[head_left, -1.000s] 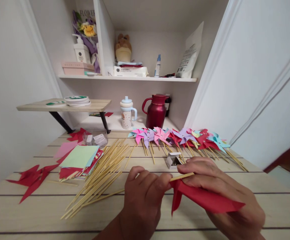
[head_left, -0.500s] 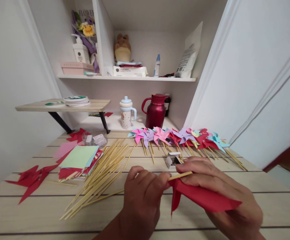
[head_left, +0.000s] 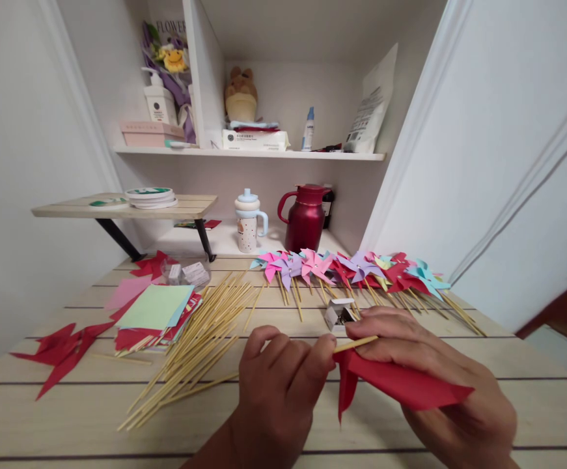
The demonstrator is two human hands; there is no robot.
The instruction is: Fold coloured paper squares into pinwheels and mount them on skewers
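Observation:
My left hand (head_left: pixel 283 384) is closed, its thumb and forefinger pinching one end of a thin wooden stick (head_left: pixel 356 344). The stick lies across the top edge of a red paper pinwheel (head_left: pixel 405 383), whose folded blades hang downward. Around that pinwheel my right hand (head_left: pixel 439 365) is closed, with its fingers over the top beside the stick; its thumb is hidden behind the paper. Just beyond my hands stands a small open white box (head_left: pixel 338 314) with tiny metal pieces in it. A pile of loose wooden sticks (head_left: pixel 200 345) lies to the left.
Finished paper pinwheels (head_left: pixel 317 266) on sticks line the table's back right. At left are stacked coloured paper squares (head_left: pixel 153 306), red cut paper (head_left: pixel 66 348) and a clear bag with small boxes (head_left: pixel 193 273). Behind stand a baby-blue-lidded cup (head_left: pixel 247 225), a red jug (head_left: pixel 305 218) and a raised shelf (head_left: pixel 78 210).
Both hands stay in nearly the same place, with the pinwheel and stick shifted very slightly. My left thumb has bent up a little at the stick's end.

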